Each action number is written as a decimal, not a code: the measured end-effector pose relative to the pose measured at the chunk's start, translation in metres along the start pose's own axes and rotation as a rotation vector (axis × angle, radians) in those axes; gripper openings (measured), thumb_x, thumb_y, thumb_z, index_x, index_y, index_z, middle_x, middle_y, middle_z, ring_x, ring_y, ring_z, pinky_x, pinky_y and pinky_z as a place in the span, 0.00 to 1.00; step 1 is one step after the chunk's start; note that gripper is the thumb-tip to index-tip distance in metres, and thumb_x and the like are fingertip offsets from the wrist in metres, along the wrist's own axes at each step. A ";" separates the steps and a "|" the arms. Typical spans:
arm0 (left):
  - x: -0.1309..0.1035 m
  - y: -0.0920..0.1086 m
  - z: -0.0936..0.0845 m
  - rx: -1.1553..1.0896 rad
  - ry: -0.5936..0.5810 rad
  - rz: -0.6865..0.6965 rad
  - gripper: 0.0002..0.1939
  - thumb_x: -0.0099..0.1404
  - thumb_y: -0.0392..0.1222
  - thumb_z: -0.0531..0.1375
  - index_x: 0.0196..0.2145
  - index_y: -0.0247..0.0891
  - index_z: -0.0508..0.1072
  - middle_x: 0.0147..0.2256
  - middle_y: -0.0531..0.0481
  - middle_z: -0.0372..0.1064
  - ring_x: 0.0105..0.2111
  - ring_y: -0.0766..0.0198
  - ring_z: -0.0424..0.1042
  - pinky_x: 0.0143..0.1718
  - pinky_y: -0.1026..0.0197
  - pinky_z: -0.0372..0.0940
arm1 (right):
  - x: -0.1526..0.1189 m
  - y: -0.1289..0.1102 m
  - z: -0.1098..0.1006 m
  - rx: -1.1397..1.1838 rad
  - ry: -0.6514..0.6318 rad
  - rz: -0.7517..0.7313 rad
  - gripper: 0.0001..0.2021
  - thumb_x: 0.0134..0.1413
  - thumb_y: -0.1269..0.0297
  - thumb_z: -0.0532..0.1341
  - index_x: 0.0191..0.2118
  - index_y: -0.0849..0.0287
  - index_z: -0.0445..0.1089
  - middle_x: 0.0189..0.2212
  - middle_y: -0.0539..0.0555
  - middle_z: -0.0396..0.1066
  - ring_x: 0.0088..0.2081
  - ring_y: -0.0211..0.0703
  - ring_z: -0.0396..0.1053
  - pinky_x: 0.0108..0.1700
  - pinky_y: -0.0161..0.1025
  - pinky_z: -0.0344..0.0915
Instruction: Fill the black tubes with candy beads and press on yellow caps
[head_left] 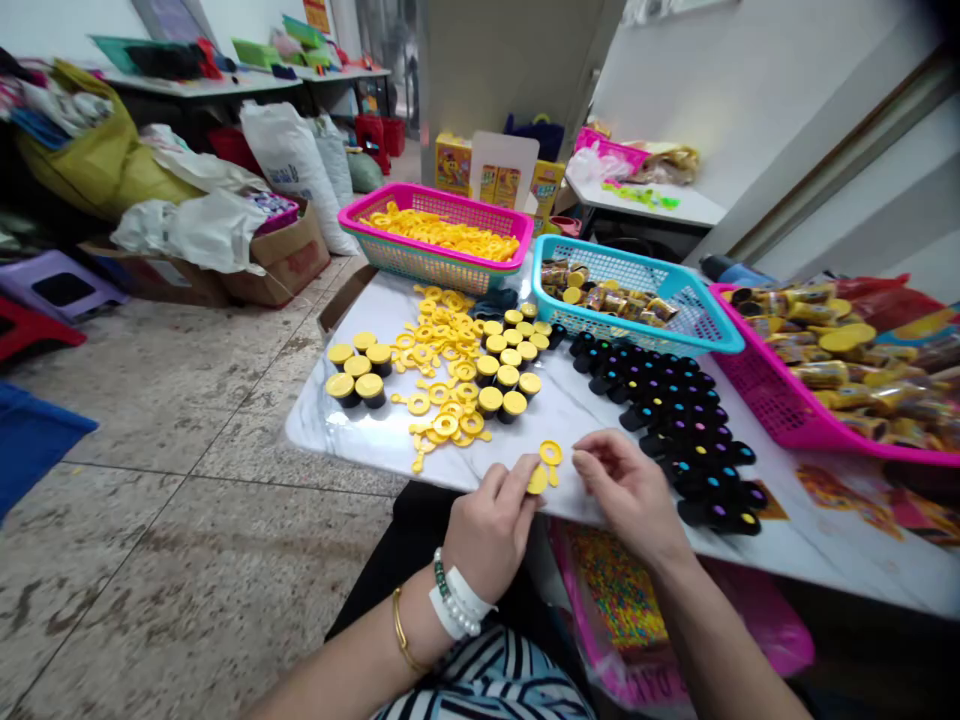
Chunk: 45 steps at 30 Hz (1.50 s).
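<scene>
My left hand [491, 525] grips a round yellow-topped piece [537, 481] at the table's front edge; its lower part is hidden by the fingers. Just beyond it lies a yellow plastic ring with a short handle [550, 453]. To the right of that ring, my right hand [626, 490] is held with thumb and forefinger slightly apart, and nothing shows between them. Loose yellow rings [444, 425] are spread over the table, between two groups of black pieces with yellow tops [370, 388]. Rows of black pieces with coloured dots [675, 420] lie beyond my right hand.
At the back of the marbled table [322, 415] stand a pink basket [352, 222] of yellow rings and a blue basket [720, 318] of small wrapped tubes. Another pink basket [757, 400] is at the right. A pink container [592, 640] of colourful beads sits below the table edge.
</scene>
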<state>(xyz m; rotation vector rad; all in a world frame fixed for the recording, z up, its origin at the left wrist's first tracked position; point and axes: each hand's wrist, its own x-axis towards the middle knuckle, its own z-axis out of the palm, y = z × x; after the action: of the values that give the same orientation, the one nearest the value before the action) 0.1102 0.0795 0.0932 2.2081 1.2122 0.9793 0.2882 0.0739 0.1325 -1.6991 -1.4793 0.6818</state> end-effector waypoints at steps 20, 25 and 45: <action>-0.002 -0.087 -0.087 0.353 0.648 -0.222 0.19 0.60 0.41 0.65 0.47 0.35 0.66 0.46 0.44 0.66 0.20 0.77 0.60 0.27 0.66 0.65 | -0.033 0.047 0.020 -0.504 0.104 -0.687 0.25 0.50 0.66 0.69 0.55 0.55 0.69 0.49 0.59 0.74 0.48 0.55 0.71 0.49 0.52 0.68; -0.005 -0.042 -0.064 0.266 0.432 0.038 0.14 0.61 0.37 0.64 0.45 0.38 0.69 0.39 0.47 0.69 0.30 0.67 0.69 0.34 0.64 0.67 | -0.036 0.036 0.027 -0.382 0.131 -0.764 0.22 0.50 0.76 0.67 0.52 0.56 0.70 0.43 0.59 0.77 0.42 0.51 0.73 0.44 0.48 0.71; 0.040 0.006 0.026 0.166 -0.063 0.288 0.08 0.68 0.40 0.55 0.34 0.39 0.72 0.27 0.51 0.66 0.27 0.64 0.67 0.26 0.61 0.61 | 0.136 -0.029 -0.007 -0.955 0.199 0.101 0.15 0.63 0.62 0.54 0.51 0.55 0.71 0.35 0.61 0.77 0.37 0.52 0.75 0.38 0.42 0.66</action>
<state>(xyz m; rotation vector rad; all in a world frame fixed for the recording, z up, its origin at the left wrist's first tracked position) 0.1481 0.1095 0.0952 2.5769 0.9973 0.9356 0.3020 0.2068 0.1722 -2.4522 -1.6967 -0.2254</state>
